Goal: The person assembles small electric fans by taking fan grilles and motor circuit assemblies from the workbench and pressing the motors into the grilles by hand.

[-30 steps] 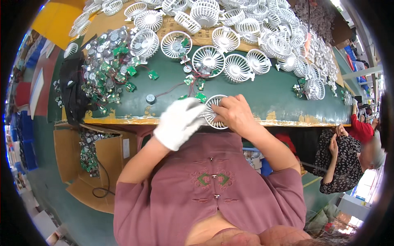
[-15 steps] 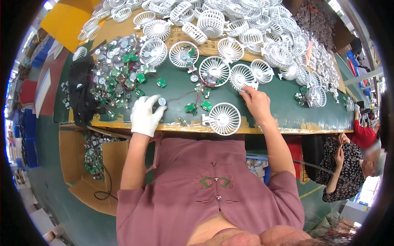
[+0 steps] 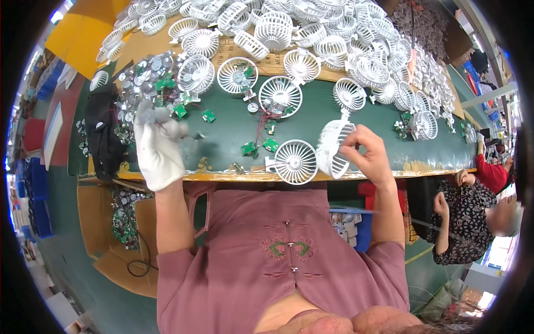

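My left hand (image 3: 158,153), in a white glove, is raised at the edge of a heap of small round motors and green circuit boards (image 3: 161,83). Its fingers are smeared by motion, so I cannot tell whether they hold anything. Bare, my right hand (image 3: 368,155) pinches the rim of a white fan cage (image 3: 332,147), tipped on its side above the table's front edge. Just left of it, another white fan cage (image 3: 296,162) lies flat. Green circuit boards (image 3: 248,148) with red wires lie behind that one.
White fan cages (image 3: 272,30) pile up at the back on cardboard. A black bag (image 3: 102,133) lies at the table's left. Below stands a cardboard box (image 3: 100,217) with boards inside. Another person (image 3: 464,217) sits at the right.
My left hand has moved left and away from the table's front, toward the motor heap. My right hand has drawn one fan cage out of the row toward me and tipped it up.
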Available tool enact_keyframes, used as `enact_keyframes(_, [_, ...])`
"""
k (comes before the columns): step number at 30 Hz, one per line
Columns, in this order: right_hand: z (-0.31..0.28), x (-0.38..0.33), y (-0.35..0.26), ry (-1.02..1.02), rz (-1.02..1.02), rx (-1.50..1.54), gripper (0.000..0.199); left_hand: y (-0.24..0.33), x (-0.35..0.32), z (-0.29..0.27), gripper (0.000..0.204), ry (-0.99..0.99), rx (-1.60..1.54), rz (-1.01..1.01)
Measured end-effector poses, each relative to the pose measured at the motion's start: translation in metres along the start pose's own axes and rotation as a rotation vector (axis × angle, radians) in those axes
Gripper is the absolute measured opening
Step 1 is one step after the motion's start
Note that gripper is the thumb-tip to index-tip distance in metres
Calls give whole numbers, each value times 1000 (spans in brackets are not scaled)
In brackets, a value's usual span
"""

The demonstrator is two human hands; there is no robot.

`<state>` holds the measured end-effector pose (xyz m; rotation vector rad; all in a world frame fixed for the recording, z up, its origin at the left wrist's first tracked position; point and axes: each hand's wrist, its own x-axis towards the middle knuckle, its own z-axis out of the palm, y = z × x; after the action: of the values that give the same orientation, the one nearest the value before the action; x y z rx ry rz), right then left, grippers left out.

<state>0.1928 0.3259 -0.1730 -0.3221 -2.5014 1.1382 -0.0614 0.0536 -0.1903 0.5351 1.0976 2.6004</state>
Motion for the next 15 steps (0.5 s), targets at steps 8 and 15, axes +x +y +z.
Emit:
enact_keyframes(8, [36,22,-15,-187,-188,-455,14,9,-43,28,45,-142,460,-353])
enact_keyframes(15, [54,19,-2,-176,-314,-440,18,-12,-65,41,46,-514,750,-483])
